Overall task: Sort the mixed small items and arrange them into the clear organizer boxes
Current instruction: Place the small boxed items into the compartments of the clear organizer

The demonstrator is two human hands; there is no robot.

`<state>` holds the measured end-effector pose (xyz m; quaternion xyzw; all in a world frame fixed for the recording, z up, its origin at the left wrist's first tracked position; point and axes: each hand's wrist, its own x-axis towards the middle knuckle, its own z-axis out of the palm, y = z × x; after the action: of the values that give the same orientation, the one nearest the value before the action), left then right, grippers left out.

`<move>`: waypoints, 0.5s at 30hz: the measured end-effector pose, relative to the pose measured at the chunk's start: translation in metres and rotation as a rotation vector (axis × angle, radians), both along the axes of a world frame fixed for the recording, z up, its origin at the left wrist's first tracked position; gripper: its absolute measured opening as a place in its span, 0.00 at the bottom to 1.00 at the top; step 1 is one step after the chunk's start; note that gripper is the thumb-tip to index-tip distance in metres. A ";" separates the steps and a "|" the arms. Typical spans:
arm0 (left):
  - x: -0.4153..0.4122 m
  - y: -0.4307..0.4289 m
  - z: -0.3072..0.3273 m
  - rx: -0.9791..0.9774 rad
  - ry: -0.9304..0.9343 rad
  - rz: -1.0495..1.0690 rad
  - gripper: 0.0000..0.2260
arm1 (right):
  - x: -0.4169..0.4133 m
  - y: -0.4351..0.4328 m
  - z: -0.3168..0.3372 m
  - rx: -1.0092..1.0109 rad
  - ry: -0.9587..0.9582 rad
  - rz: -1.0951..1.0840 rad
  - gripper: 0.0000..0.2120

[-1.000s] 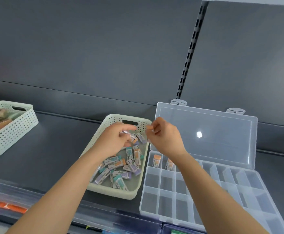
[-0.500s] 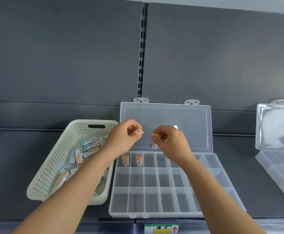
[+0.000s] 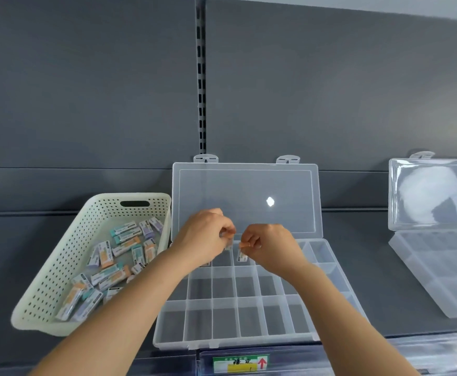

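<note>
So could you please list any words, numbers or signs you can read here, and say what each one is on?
Red upward arrow, a sign with no words: on the shelf-edge tag below the open organizer box.
Dark characters on that tag: blurred, not readable.
Print on the small packets in the white basket: too small to read.
Print on the packet in the right hand: too small to read.
Left hand: whatever it holds shows no text.

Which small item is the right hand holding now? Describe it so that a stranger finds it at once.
Start at the open clear organizer box in the middle of the shelf, right of the white basket. Over its back row of compartments, the right hand pinches a small eraser. It hangs upright from the fingertips with an orange top end, whereas the basket's erasers lie loose.
</note>
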<state>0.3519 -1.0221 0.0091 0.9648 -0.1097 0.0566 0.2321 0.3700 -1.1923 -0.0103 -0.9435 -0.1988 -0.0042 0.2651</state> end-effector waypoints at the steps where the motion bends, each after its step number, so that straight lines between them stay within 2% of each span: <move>1: 0.000 0.000 0.001 0.037 -0.018 -0.005 0.07 | 0.000 0.000 -0.001 -0.014 -0.008 0.014 0.03; 15: -0.003 -0.005 -0.019 0.357 -0.049 -0.030 0.06 | 0.001 0.000 -0.013 -0.097 -0.031 0.033 0.05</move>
<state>0.3493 -1.0269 -0.0103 0.9873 -0.1379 0.0562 0.0550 0.3714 -1.1921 -0.0231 -0.9517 -0.2184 -0.0046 0.2159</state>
